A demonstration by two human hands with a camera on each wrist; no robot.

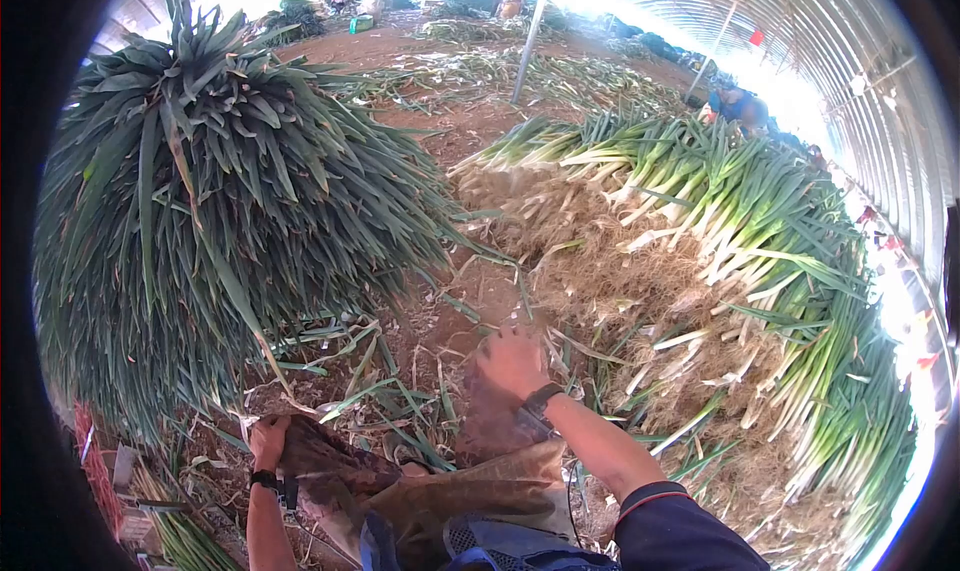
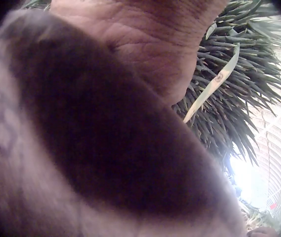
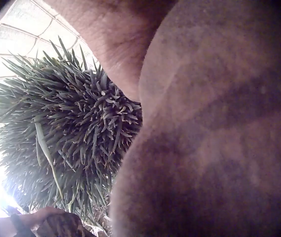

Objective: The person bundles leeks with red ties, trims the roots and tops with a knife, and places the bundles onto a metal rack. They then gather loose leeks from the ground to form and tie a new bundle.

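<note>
In the head view, my right hand (image 1: 512,361) rests on the right knee of the dirt-stained brown trousers (image 1: 500,411), its fingers spread over the cloth. My left hand (image 1: 268,441) lies at the outer side of the left knee, touching the dark, stained cloth. Both wrists carry dark bands. Beyond the left hand rises a large heap of scallions (image 1: 240,181), leaf ends facing me; a long yellowing leaf (image 1: 235,286) hangs down toward that hand. Brown cloth (image 2: 106,123) fills much of the left wrist view, blurred. In the right wrist view blurred cloth (image 3: 219,128) hides the fingers.
A curved row of scallions (image 1: 760,221) with tangled roots (image 1: 600,241) lies along the right. Loose leaves (image 1: 400,401) litter the soil before the knees. A metal post (image 1: 528,51) stands ahead. Red netting (image 1: 95,471) and a small bundle (image 1: 190,531) sit at lower left.
</note>
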